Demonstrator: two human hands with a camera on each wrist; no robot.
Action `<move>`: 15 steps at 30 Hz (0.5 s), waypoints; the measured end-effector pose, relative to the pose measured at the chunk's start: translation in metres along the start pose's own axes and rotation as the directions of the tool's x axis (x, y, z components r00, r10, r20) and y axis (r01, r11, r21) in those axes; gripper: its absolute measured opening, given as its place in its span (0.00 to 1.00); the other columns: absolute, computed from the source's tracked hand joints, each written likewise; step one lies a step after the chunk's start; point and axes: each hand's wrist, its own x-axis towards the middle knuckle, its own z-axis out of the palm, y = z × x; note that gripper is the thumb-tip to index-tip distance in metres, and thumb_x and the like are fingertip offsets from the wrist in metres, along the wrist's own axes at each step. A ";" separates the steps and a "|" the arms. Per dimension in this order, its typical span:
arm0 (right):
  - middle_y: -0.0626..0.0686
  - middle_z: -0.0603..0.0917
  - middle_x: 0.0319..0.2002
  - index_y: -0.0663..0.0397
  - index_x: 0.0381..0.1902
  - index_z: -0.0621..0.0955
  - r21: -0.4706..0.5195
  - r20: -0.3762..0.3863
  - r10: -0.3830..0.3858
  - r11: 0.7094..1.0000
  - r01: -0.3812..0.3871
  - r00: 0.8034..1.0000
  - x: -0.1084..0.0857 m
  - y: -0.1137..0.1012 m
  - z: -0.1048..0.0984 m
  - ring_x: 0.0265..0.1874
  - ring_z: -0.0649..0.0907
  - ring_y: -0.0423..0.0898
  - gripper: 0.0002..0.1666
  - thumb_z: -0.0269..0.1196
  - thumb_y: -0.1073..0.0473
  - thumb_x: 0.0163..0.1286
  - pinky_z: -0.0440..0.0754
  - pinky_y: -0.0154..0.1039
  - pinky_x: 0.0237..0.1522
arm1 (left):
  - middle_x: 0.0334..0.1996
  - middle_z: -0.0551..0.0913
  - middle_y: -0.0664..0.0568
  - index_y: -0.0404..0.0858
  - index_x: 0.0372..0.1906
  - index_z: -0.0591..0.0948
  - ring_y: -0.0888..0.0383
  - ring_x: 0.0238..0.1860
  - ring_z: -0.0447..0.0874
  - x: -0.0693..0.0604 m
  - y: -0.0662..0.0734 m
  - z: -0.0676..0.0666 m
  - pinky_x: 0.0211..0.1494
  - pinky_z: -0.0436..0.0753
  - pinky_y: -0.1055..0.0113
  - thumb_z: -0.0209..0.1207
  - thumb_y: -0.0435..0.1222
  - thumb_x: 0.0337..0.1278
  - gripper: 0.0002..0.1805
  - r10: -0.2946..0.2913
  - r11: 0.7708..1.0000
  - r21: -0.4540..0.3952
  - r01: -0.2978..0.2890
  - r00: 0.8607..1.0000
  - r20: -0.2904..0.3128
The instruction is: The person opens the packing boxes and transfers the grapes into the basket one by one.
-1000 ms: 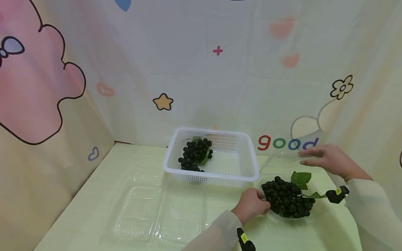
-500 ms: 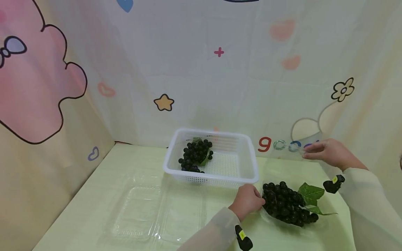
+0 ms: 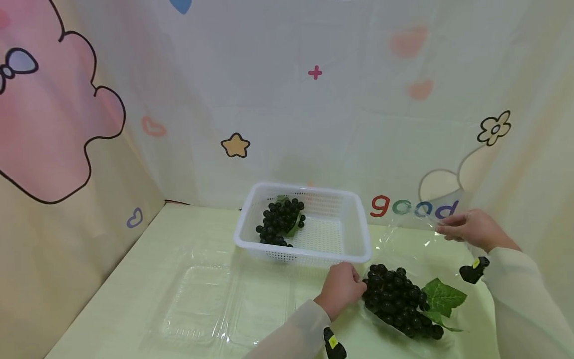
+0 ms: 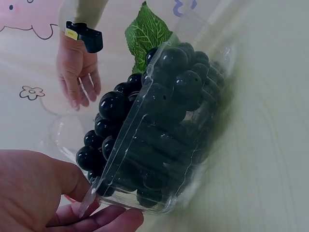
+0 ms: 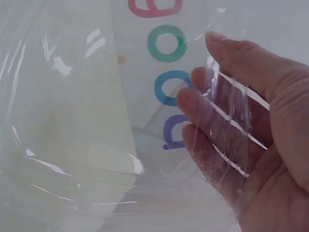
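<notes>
Gripping the left end of a clear clamshell's base (image 4: pixel 133 128) between thumb and fingers, your left hand (image 3: pixel 341 289) probably serves to steady the box. Your right hand (image 3: pixel 477 229) pinches the edge of its raised clear lid (image 5: pixel 63 164) between thumb and fingers, seemingly so that it stands off the fruit. Between your hands, a bunch of black grapes (image 3: pixel 394 301) lies in the base, with green leaves (image 3: pixel 444 296) poking out on the right, perhaps because they spread too wide to fit. You can't tell whether the base rests wholly flat. Left of your left hand, a second clear clamshell (image 3: pixel 197 299) lies opened out on the pale table (image 3: pixel 116 299), presumably to be reached easily from above. Farther back, a white perforated basket (image 3: pixel 341 255) holds another grape bunch (image 3: pixel 280 219) toward its left end. Beyond it hangs a printed cloth backdrop (image 3: pixel 336 124).
</notes>
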 end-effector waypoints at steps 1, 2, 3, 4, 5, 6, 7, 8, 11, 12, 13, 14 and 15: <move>0.63 0.89 0.49 0.68 0.57 0.83 0.009 0.004 0.003 1.000 -0.003 1.000 0.000 0.003 0.002 0.41 0.90 0.50 0.33 0.67 0.43 0.71 0.88 0.50 0.46 | 0.10 0.45 0.62 0.49 0.09 0.52 0.64 0.14 0.41 -0.001 -0.002 -0.002 0.18 0.47 0.71 0.60 0.26 0.51 0.31 0.010 1.000 0.010 -0.010 1.000 -0.006; 0.64 0.88 0.50 0.68 0.57 0.83 0.016 0.008 0.007 1.000 -0.007 1.000 0.000 0.005 0.005 0.41 0.90 0.50 0.33 0.67 0.43 0.71 0.88 0.49 0.46 | 0.10 0.44 0.63 0.50 0.10 0.52 0.64 0.14 0.41 -0.002 -0.003 -0.004 0.18 0.47 0.71 0.59 0.26 0.50 0.31 0.013 1.000 0.017 -0.013 1.000 -0.009; 0.66 0.88 0.51 0.69 0.57 0.83 0.029 0.013 0.013 0.999 -0.013 1.000 0.000 0.007 0.008 0.41 0.90 0.51 0.33 0.67 0.44 0.71 0.88 0.49 0.46 | 0.11 0.44 0.63 0.50 0.10 0.52 0.64 0.15 0.40 -0.004 -0.005 -0.006 0.19 0.47 0.70 0.58 0.25 0.50 0.30 0.016 1.000 0.020 -0.016 1.000 -0.009; 0.67 0.87 0.52 0.69 0.57 0.83 0.046 0.016 0.017 0.999 -0.018 1.000 0.000 0.010 0.011 0.41 0.90 0.51 0.33 0.67 0.44 0.71 0.89 0.48 0.46 | 0.11 0.44 0.62 0.50 0.11 0.52 0.64 0.15 0.40 -0.005 -0.006 -0.008 0.19 0.46 0.70 0.57 0.25 0.50 0.30 0.019 0.999 0.027 -0.018 1.000 -0.006; 0.68 0.86 0.53 0.70 0.58 0.82 0.064 0.021 0.022 0.998 -0.024 1.000 0.000 0.012 0.014 0.41 0.90 0.50 0.33 0.68 0.45 0.71 0.89 0.47 0.46 | 0.11 0.44 0.62 0.50 0.11 0.52 0.63 0.16 0.40 -0.007 -0.007 -0.010 0.20 0.47 0.69 0.57 0.25 0.51 0.29 0.019 0.999 0.027 -0.019 1.000 -0.003; 0.68 0.85 0.55 0.70 0.58 0.82 0.078 0.025 0.020 0.997 -0.021 1.000 0.001 0.013 0.018 0.40 0.90 0.49 0.33 0.68 0.46 0.71 0.89 0.45 0.46 | 0.11 0.44 0.62 0.50 0.12 0.52 0.63 0.16 0.39 -0.008 -0.008 -0.013 0.21 0.47 0.69 0.56 0.25 0.51 0.29 0.013 0.999 0.030 -0.014 1.000 0.003; 0.68 0.85 0.55 0.70 0.58 0.82 0.094 0.029 0.018 0.995 -0.021 0.999 0.001 0.015 0.021 0.40 0.90 0.48 0.32 0.68 0.47 0.71 0.89 0.44 0.45 | 0.11 0.44 0.62 0.50 0.12 0.52 0.63 0.17 0.39 -0.009 -0.009 -0.015 0.21 0.48 0.68 0.56 0.25 0.53 0.29 0.004 1.000 0.030 -0.005 1.000 0.010; 0.68 0.86 0.54 0.70 0.58 0.82 0.101 0.029 0.018 0.995 -0.021 0.999 0.002 0.016 0.024 0.39 0.90 0.47 0.31 0.68 0.47 0.71 0.89 0.43 0.45 | 0.12 0.44 0.62 0.50 0.13 0.52 0.62 0.17 0.39 -0.010 -0.009 -0.017 0.21 0.48 0.68 0.56 0.25 0.54 0.29 -0.006 1.000 0.030 0.006 1.000 0.018; 0.65 0.88 0.50 0.70 0.57 0.83 0.105 0.031 0.018 0.994 -0.021 0.999 0.003 0.018 0.034 0.39 0.91 0.48 0.29 0.68 0.49 0.71 0.89 0.42 0.43 | 0.12 0.45 0.62 0.50 0.13 0.52 0.62 0.17 0.40 -0.012 -0.011 -0.023 0.22 0.49 0.67 0.55 0.25 0.57 0.30 -0.026 0.999 0.043 0.025 0.999 0.025; 0.64 0.89 0.48 0.70 0.56 0.83 0.103 0.032 0.018 0.994 -0.021 0.999 0.003 0.018 0.037 0.38 0.91 0.48 0.28 0.68 0.50 0.71 0.89 0.42 0.42 | 0.12 0.45 0.62 0.50 0.13 0.52 0.62 0.17 0.40 -0.013 -0.012 -0.024 0.22 0.49 0.66 0.55 0.25 0.58 0.30 -0.031 0.998 0.049 0.030 0.999 0.026; 0.63 0.90 0.46 0.69 0.56 0.83 0.102 0.032 0.028 0.994 -0.031 0.999 0.003 0.019 0.039 0.38 0.91 0.49 0.28 0.69 0.50 0.71 0.89 0.41 0.42 | 0.12 0.45 0.61 0.50 0.13 0.52 0.61 0.17 0.40 -0.013 -0.012 -0.026 0.22 0.49 0.66 0.55 0.25 0.58 0.30 -0.032 0.998 0.054 0.031 0.999 0.026; 0.62 0.90 0.46 0.69 0.55 0.83 0.107 0.034 0.037 0.993 -0.040 0.999 0.003 0.021 0.042 0.38 0.91 0.49 0.28 0.69 0.50 0.70 0.89 0.41 0.42 | 0.12 0.45 0.61 0.50 0.13 0.52 0.61 0.17 0.40 -0.013 -0.013 -0.027 0.22 0.49 0.66 0.55 0.25 0.58 0.29 -0.029 0.998 0.059 0.027 0.999 0.024; 0.62 0.90 0.45 0.69 0.55 0.84 0.112 0.037 0.043 0.993 -0.047 0.998 0.003 0.022 0.044 0.38 0.91 0.49 0.28 0.69 0.50 0.70 0.89 0.41 0.41 | 0.12 0.45 0.61 0.50 0.13 0.52 0.61 0.17 0.40 -0.014 -0.014 -0.029 0.22 0.49 0.66 0.55 0.25 0.58 0.29 -0.025 0.998 0.064 0.023 0.999 0.022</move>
